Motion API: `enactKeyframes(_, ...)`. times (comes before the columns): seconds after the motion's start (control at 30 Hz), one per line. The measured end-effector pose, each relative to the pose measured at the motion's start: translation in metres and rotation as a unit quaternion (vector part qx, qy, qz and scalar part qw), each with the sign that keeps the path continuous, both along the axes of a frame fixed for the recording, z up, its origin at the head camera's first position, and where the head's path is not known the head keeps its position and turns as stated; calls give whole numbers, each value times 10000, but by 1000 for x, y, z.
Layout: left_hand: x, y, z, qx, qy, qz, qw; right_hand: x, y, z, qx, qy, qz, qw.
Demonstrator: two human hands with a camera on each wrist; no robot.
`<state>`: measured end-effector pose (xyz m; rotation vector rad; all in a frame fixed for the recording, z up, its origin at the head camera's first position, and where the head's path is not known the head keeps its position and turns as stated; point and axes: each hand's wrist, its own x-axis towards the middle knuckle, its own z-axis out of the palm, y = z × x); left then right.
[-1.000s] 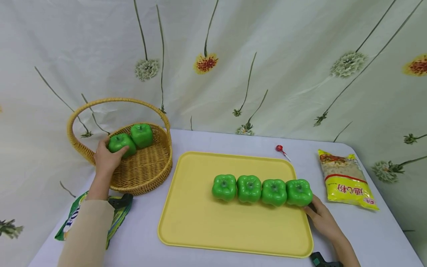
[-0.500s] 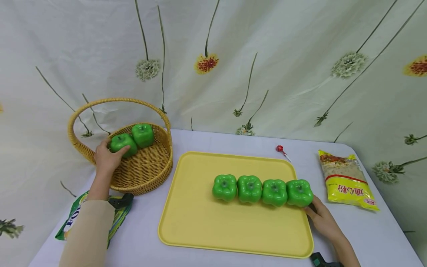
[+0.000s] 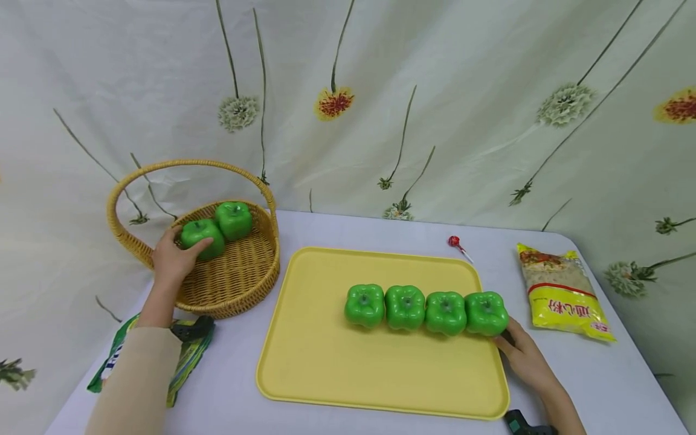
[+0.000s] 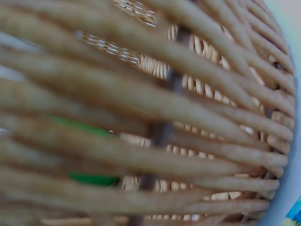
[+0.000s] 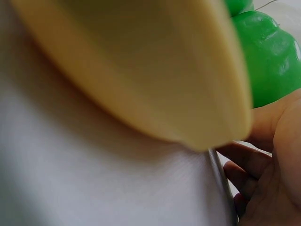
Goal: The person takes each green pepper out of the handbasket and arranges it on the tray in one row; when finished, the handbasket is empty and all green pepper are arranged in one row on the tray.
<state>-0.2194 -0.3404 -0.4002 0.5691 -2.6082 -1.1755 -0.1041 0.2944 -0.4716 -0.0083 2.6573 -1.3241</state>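
Observation:
In the head view, my left hand (image 3: 175, 254) reaches over the left rim of a wicker basket (image 3: 266, 284). It holds a green bell pepper (image 3: 202, 237), its thumb lying across the near side. A second bell pepper (image 3: 234, 220) sits against it inside the basket. Woven strands fill the left wrist view, with slivers of green pepper (image 4: 94, 179) behind them. At the right edge of the yellow tray (image 3: 380, 377), my right hand (image 3: 526, 357) grips the rim, beside the rightmost bell pepper (image 3: 486, 313). The right wrist view shows its fingers (image 5: 242, 179) curled outside the rim.
Several green bell peppers (image 3: 405, 308) stand in a row on the tray. Behind it lies a red lollipop (image 3: 454, 241). A yellow food packet (image 3: 565, 293) lies at the right. A green packet (image 3: 190, 365) is partly under my left forearm.
The two peppers in the basket have shifted slightly right relative to it, my left hand moving with them. My right hand, the tray and its row of peppers look unmoved.

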Motion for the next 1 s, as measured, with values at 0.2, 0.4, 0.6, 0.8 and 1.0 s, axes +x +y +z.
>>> enactKeyframes(0.2, 3, 1, 2, -110, 170, 107, 9997, -1, 0, 0, 60, -22, 26, 10000)
enactKeyframes(0.4, 10, 4, 7, -160, 418, 308, 9985, -1, 1, -1, 31, 26, 17, 10000)
enactKeyframes(0.6, 20, 7, 16, -109, 506, 463, 9976, 0, 1, -2, 17, -15, 1, 10000)
enactKeyframes(0.8, 33, 17, 29, 265, 659, 515, 9961, 0, 0, -1, 16, -106, -30, 9999)
enactKeyframes(1.0, 50, 31, 44, 353, 891, 377, 9947, 0, 0, -1, -21, -12, 10, 10000)
